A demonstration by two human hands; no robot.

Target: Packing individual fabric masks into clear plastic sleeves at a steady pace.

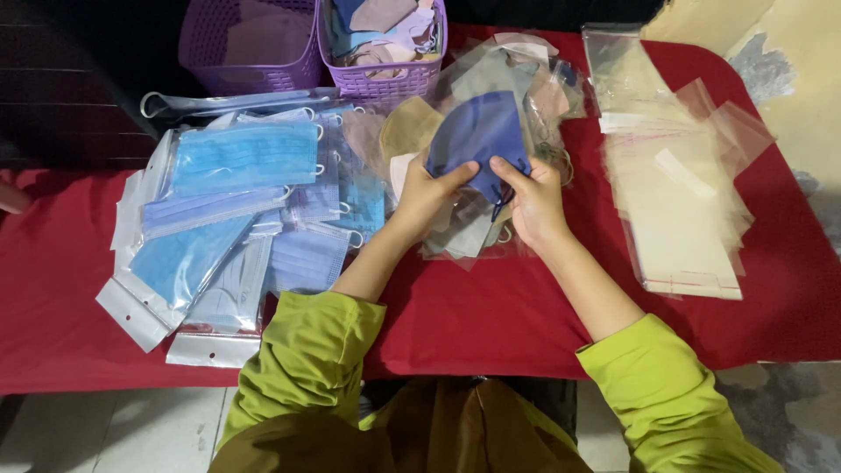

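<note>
- Both hands raised just above the worktop [491, 324], forearms in yellow-green sleeves angled inward from the lower edge of the view.
- Left hand [427, 194] clamped on the lower left edge of a navy blue face mask [480, 133], thumb pressed across the fabric.
- Right hand [534, 200] clamped on the mask's lower right edge, thumb on top, fingers curled beneath; dark ear loop hanging between the two hands.
- One navy mask held, spread open and tilted up, over a loose heap of beige, grey and pink masks [464, 232] in clear sleeves at the middle of the red-covered worktop.
- Left of that heap: a spread of light blue pleated masks in clear packets [236, 210], overlapping, too many to count exactly.
- Right of the hands: one stack of empty clear plastic bags [674, 201].
- Two purple slotted baskets at the far edge: left basket [250, 48] showing pale pink contents, right basket [385, 44] filled with mixed cloth masks.
</note>
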